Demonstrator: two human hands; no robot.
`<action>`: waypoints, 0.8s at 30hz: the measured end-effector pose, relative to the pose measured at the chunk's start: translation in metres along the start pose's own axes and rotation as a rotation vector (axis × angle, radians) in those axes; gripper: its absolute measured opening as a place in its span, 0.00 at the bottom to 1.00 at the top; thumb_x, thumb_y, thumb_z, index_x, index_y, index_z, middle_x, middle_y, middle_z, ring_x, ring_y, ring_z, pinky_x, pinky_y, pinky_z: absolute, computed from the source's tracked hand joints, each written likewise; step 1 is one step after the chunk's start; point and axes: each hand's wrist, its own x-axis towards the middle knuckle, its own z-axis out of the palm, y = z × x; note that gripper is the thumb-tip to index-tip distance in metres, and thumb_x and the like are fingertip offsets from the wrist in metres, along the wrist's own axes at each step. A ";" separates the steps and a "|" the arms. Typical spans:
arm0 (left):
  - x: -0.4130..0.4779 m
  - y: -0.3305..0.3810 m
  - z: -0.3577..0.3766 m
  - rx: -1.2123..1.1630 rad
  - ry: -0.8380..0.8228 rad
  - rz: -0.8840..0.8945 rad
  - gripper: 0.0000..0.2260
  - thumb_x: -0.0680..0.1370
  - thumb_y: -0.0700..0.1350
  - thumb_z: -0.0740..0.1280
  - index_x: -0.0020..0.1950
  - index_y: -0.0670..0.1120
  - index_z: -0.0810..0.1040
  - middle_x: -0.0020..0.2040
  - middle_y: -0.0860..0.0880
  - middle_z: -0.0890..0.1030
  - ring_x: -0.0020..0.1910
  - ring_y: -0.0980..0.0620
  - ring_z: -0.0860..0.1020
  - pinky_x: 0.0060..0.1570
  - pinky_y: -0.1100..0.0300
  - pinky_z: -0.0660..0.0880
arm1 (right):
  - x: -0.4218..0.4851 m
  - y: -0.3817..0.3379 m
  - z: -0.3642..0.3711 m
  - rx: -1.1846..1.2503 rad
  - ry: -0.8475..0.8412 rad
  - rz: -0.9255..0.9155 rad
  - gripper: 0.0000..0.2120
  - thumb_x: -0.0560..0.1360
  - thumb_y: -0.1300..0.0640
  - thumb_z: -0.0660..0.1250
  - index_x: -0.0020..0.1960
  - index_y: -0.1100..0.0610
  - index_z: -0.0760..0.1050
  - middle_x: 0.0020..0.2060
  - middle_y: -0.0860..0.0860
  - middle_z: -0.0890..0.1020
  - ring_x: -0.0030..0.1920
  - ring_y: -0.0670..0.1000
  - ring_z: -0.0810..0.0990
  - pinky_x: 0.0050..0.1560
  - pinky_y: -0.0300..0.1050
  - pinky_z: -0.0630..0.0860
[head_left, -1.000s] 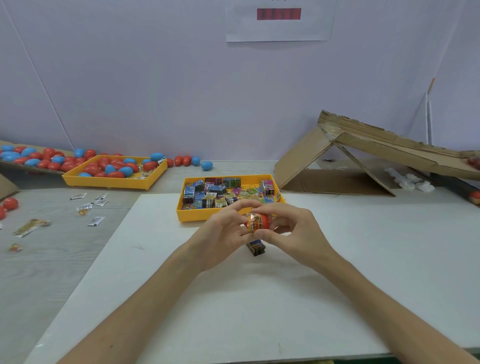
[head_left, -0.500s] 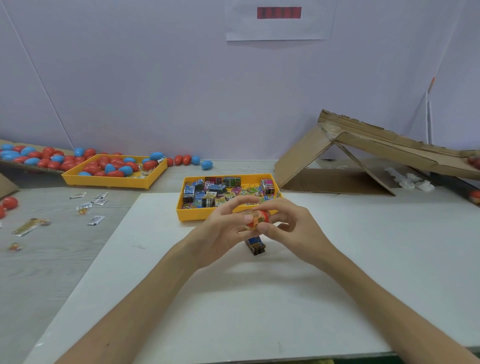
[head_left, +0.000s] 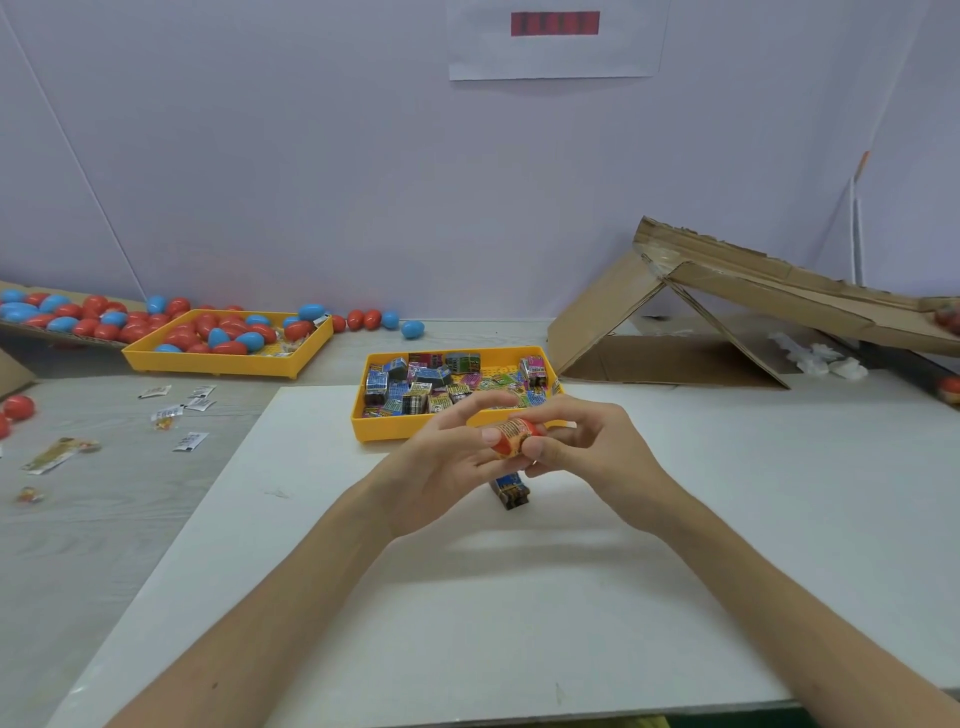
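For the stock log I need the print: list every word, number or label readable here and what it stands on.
No text here is legible.
Sheet on the wall: dark marks on a red bar, blurred.
Red egg held by the left hand and right hand: printed band, too small.
Packets in the yellow tray: colourful print, too small.
Sachets: dark marks, too small.

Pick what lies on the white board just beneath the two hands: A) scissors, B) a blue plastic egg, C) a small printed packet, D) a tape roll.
C: a small printed packet lies on the white board, partly hidden by the left hand and right hand holding a red egg.
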 end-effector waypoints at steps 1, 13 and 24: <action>0.000 0.000 0.000 0.011 0.001 0.008 0.23 0.70 0.39 0.72 0.65 0.44 0.75 0.63 0.37 0.81 0.64 0.39 0.79 0.59 0.53 0.79 | 0.000 0.000 0.000 0.002 -0.005 0.003 0.15 0.71 0.57 0.76 0.57 0.57 0.82 0.49 0.56 0.87 0.48 0.57 0.87 0.45 0.45 0.82; 0.000 0.000 0.004 0.253 0.077 0.072 0.25 0.66 0.53 0.82 0.59 0.49 0.81 0.55 0.43 0.84 0.55 0.45 0.83 0.52 0.55 0.80 | 0.000 -0.003 0.003 -0.215 0.029 -0.017 0.11 0.74 0.49 0.72 0.53 0.54 0.83 0.46 0.50 0.84 0.44 0.50 0.83 0.40 0.42 0.77; 0.002 -0.002 -0.001 0.282 0.050 0.042 0.21 0.73 0.37 0.76 0.64 0.46 0.76 0.58 0.38 0.83 0.57 0.41 0.83 0.54 0.54 0.80 | 0.000 -0.003 0.002 -0.112 0.029 0.039 0.10 0.73 0.50 0.70 0.50 0.54 0.83 0.42 0.50 0.85 0.42 0.49 0.82 0.40 0.43 0.77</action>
